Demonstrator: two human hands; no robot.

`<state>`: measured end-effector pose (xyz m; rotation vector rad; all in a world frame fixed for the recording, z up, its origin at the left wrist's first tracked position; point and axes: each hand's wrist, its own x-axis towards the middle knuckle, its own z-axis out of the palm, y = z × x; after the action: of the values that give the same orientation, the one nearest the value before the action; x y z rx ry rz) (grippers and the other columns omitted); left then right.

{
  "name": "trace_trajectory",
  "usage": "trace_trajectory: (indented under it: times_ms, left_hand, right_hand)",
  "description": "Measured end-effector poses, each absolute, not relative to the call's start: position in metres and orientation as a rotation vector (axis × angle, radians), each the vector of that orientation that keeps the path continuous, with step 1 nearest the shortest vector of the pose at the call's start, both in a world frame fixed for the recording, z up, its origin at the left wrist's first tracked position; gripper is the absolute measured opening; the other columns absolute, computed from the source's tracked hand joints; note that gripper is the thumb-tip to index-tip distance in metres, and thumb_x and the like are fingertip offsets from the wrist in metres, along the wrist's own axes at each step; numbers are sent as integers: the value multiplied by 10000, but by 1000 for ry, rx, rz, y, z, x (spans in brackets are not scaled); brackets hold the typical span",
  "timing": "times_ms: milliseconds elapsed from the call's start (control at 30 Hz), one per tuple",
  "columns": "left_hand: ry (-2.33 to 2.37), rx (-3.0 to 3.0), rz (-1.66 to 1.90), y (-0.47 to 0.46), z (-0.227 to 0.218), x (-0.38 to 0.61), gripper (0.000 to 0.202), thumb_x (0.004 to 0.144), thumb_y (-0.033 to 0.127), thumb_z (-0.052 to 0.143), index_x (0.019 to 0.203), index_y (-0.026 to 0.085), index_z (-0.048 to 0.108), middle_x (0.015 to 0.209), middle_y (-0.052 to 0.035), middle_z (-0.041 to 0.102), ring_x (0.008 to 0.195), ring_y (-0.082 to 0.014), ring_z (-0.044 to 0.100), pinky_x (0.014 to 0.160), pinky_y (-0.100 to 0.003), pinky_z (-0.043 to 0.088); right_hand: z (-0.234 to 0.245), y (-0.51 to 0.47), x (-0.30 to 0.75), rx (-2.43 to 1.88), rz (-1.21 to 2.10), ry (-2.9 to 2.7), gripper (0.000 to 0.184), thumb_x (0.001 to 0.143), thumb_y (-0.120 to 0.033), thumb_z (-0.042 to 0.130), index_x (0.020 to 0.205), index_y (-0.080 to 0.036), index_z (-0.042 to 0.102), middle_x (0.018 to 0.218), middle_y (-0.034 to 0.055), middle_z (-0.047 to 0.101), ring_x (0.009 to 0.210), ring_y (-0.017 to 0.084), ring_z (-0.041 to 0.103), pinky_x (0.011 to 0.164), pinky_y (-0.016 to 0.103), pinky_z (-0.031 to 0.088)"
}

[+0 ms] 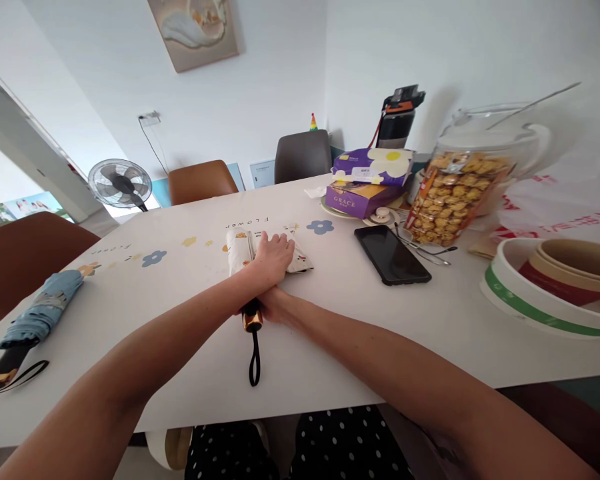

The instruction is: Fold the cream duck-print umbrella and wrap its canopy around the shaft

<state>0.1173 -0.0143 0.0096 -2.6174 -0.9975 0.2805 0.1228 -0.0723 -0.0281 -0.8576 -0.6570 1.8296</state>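
A white folding umbrella (239, 252) with small printed pictures lies on the table in front of me, its canopy partly folded and one flap out to the right. Its black and copper-coloured handle (253, 320) points toward me, with a black wrist loop hanging from it. My left hand (275, 257) rests on the canopy, fingers apart and slightly bent. Crossing under my left wrist, my right hand (275, 305) is closed around the umbrella just above the handle; most of its fingers are hidden.
A folded blue umbrella (47, 303) lies at the left. To the right are a black phone (393, 255), eyeglasses (425, 247), purple tissue packs (363, 199), a snack-filled jar (447, 193), a dark bottle (396, 127) and paper bowls (510, 300). Chairs (203, 180) and a fan (120, 183) stand beyond the table.
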Motion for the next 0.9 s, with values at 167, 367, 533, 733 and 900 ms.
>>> trace_trajectory:
  times_ms: [167,367,533,733,900]
  left_hand:
    - [-1098,-2527,11,-7,14,120,377,752,12,463,1119,88,507,1073,-164,543,1035,-264,486,842,-374,374]
    - [-1572,-2520,-822,10,25,94,207,726,56,509,890,154,589,914,-96,591,871,-240,581,743,-356,438]
    - [-2041,-2173,-2157,14,8,51,179,713,137,563,888,158,595,856,-47,633,766,-172,609,669,-289,500]
    - [-2478,-1491,-3069,1,-14,19,226,625,88,630,841,150,603,802,-33,639,661,-148,609,602,-304,544]
    - [-2723,-1277,-3045,3,-18,-5,71,691,68,563,720,130,544,698,-25,589,572,-118,585,570,-277,534]
  right_hand:
    - [-23,-70,124,-829,1843,-668,118,785,-232,499,688,-170,474,484,-31,490,388,100,475,382,230,426]
    - [-22,-67,125,-908,1803,-664,54,735,-106,515,717,-143,479,520,-21,482,401,99,473,370,260,465]
    - [-22,-67,126,-985,1709,-635,75,703,-117,561,723,-130,491,601,6,522,421,112,508,339,273,472]
    - [-25,-66,122,-1104,1647,-673,91,665,-154,582,664,-143,492,502,-4,503,356,114,465,287,258,420]
    - [-30,-65,133,-1268,1384,-1000,163,673,-220,554,786,-191,441,378,-52,462,305,150,451,284,257,391]
